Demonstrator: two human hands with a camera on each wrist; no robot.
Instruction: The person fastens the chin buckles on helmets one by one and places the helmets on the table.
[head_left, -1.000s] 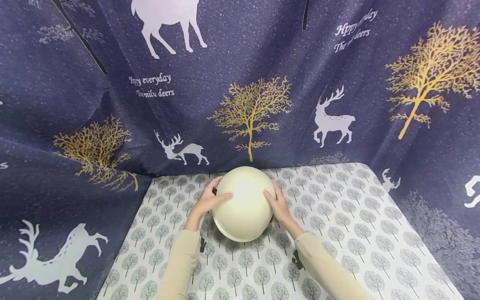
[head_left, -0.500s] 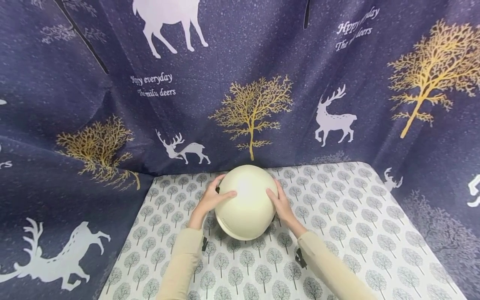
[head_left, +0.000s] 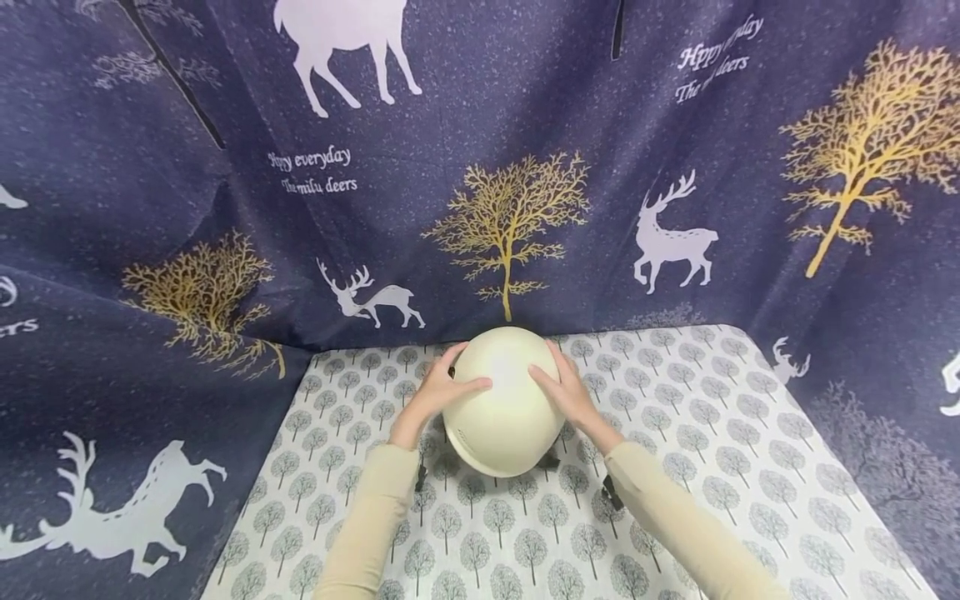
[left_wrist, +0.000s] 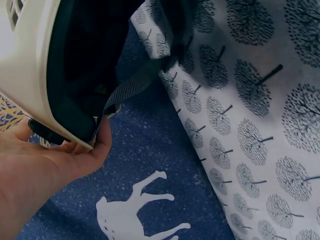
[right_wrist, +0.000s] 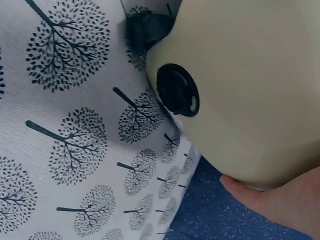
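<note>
My left hand [head_left: 437,392] and right hand [head_left: 572,396] clamped the helmet [head_left: 501,425], but uneven pressure could've sent its smooth shell [right_wrist: 250,75] slipping!

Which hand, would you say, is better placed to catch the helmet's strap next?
Probably the left hand: it curls around the rim of the helmet, close to the strap. The right hand touches smooth shell, with the strap farther off.
</note>
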